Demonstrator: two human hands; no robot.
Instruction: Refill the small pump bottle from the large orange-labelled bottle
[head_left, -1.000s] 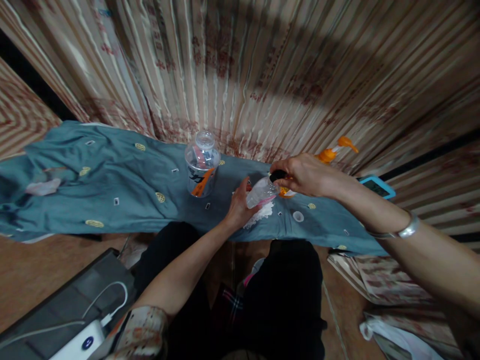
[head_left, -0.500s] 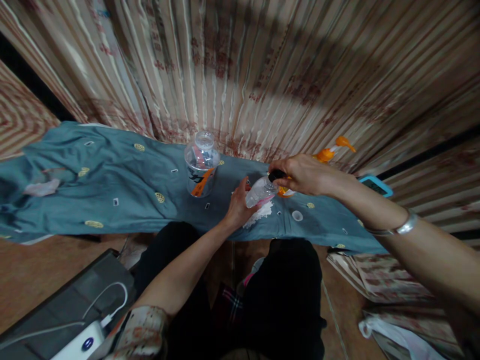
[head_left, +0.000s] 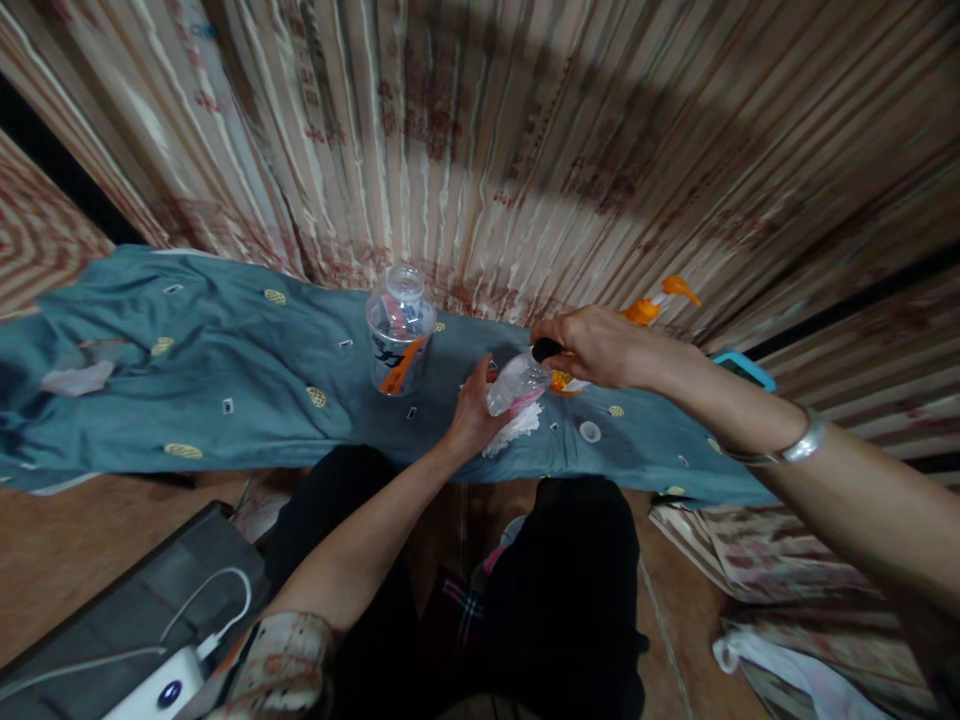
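A clear jar (head_left: 400, 335) is seen upright on the blue cloth (head_left: 225, 370), left of the hands. A small bottle (head_left: 514, 384) is held tilted by the left hand (head_left: 472, 412) above the cloth, over a white tissue (head_left: 517, 428). Its black cap (head_left: 545, 349) is gripped by the right hand (head_left: 600, 347). An orange pump (head_left: 660, 300) is seen behind.

Surroundings: bench and floor.
Teal patterned cloth (head_left: 225, 360) bears clear plastic jar (head_left: 400, 330), small white cap (head_left: 590, 431); orange pump dispenser (head_left: 660, 300) behind. Striped curtain (head_left: 480, 140) backs it. White power bank (head_left: 154, 692) lower left.
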